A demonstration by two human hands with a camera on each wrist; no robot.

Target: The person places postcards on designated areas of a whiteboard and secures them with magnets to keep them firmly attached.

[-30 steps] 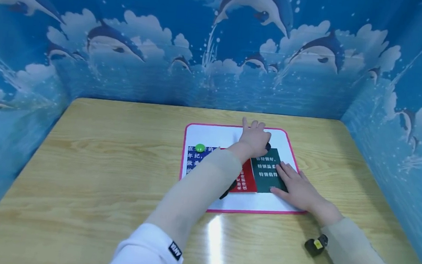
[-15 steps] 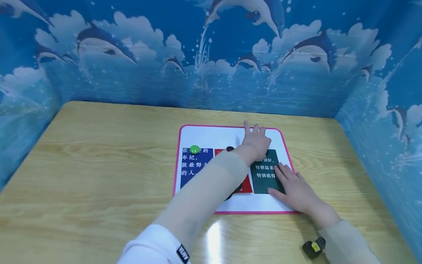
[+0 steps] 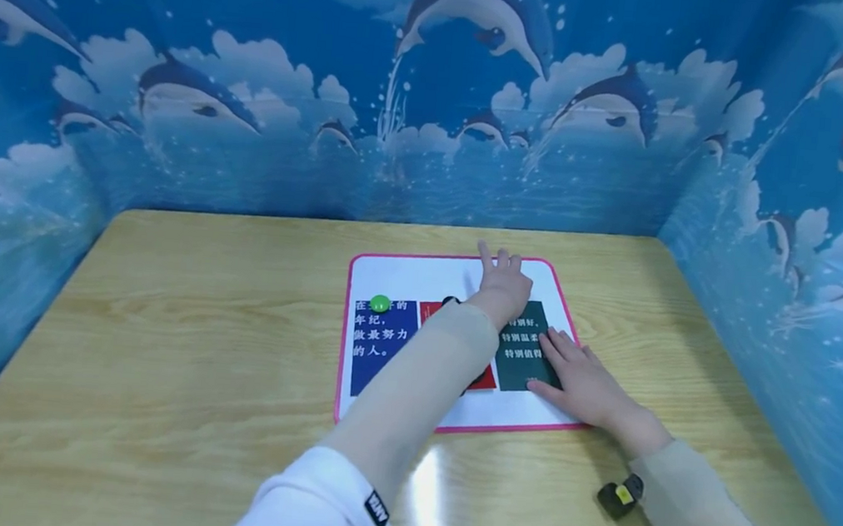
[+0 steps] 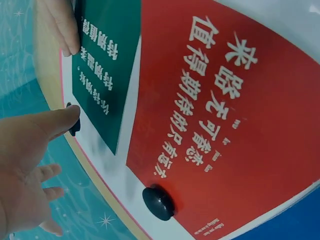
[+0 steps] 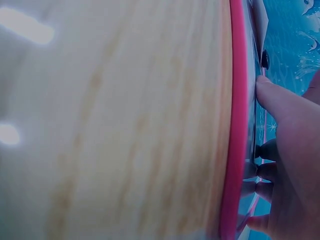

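Observation:
A pink-rimmed whiteboard (image 3: 420, 275) lies on the wooden table with a blue card (image 3: 376, 347), a red card (image 4: 225, 125) and a green card (image 3: 519, 351) side by side. A green magnet (image 3: 380, 303) sits on the blue card, and a black magnet (image 3: 451, 301) (image 4: 158, 202) on the red card's top edge. My left hand (image 3: 501, 285) reaches over the green card's top, fingers straight. Its thumb (image 4: 55, 122) touches a second black magnet (image 4: 74, 127) at that card's edge. My right hand (image 3: 580, 381) lies flat on the green card's lower right.
Blue dolphin-print walls (image 3: 254, 115) close in the table (image 3: 161, 315) at the back and on both sides. A small black and yellow device (image 3: 618, 496) sits at my right wrist. The whiteboard's pink rim (image 5: 235, 125) fills the right wrist view.
My left hand has shifted slightly left over the green card's top, and the black magnet on the red card now shows beside my forearm. My right hand has stayed flat on the green card.

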